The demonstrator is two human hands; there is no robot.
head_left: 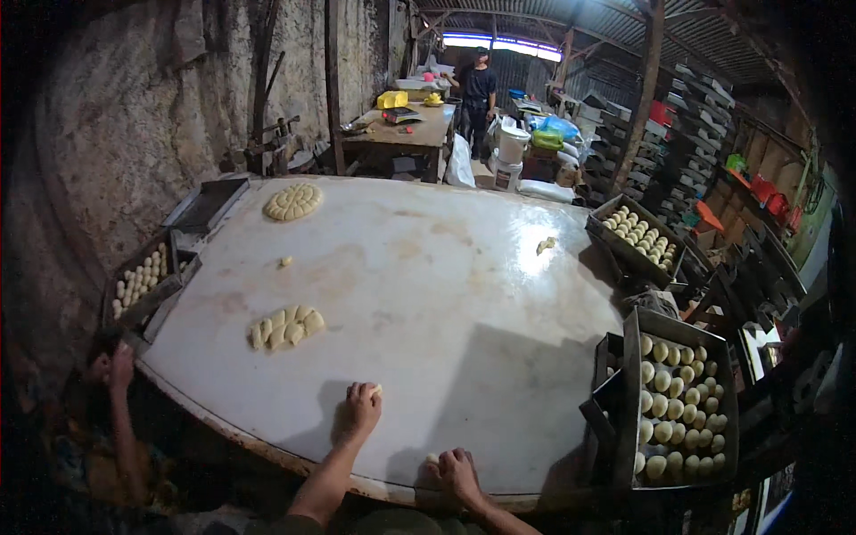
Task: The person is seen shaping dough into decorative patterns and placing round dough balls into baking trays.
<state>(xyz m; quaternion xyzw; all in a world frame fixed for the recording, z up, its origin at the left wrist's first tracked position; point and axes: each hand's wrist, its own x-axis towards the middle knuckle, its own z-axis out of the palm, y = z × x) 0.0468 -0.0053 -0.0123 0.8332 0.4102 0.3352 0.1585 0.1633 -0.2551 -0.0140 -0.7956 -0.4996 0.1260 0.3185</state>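
On the pale, floury table [419, 294], my left hand [362, 410] is curled over a small piece of dough [377, 390], a bit of which shows past the fingers. Nearer the front edge, my right hand [459, 473] cups another small dough piece [432, 460], mostly hidden under the fingers. Left of my left hand lies a cluster of cut dough strips [287, 328]. A round slab of dough with cut lines [292, 202] rests at the far left. One small dough lump [285, 261] sits between these two.
Right of me stands a metal tray of dough balls [682, 406]; a second filled tray [637, 234] is farther back. At left, another tray [141, 283] holds dough pieces, near a co-worker's hand [121, 366]. Dough scraps [546, 245] lie far right. A person [479, 89] stands behind.
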